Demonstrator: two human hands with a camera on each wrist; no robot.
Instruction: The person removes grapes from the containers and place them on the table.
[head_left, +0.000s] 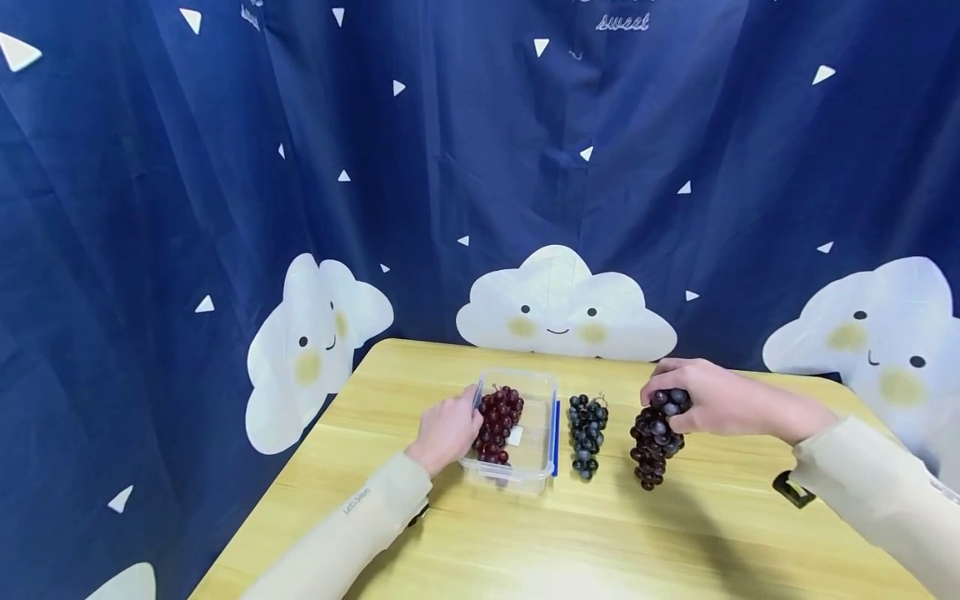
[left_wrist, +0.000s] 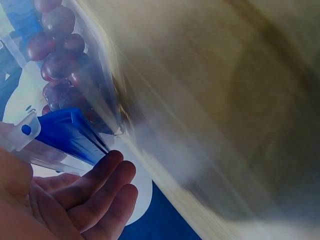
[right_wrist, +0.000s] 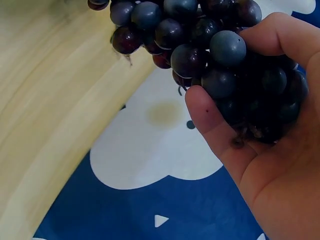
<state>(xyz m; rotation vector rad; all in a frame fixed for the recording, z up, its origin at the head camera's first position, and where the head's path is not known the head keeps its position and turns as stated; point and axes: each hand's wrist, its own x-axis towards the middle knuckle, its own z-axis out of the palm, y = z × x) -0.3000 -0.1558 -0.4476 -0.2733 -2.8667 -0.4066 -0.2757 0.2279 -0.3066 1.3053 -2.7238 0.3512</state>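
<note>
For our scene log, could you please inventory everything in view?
Table: one, yellowish, centre
Curtain: one, dark blue, behind table
Clouds, triangles, lettering: several, white, on curtain
Box: one, clear, on table
Flaps: two visible, blue, on box
Patch: one, white, in box
Red grapes: one bunch, red, in box
Blue grapes: one bunch, blue-black, right of box
Purple grapes: one bunch, purple, rightmost
Sleeves: two, cream, forearms
Wrist pieces: two, black, beside sleeves
Left hand: one, bare, gripping box
Right hand: one, bare, gripping purple grapes

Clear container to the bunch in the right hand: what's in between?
One blue-black grape bunch, lying on the table between container and held bunch; the head view shows it.
</note>
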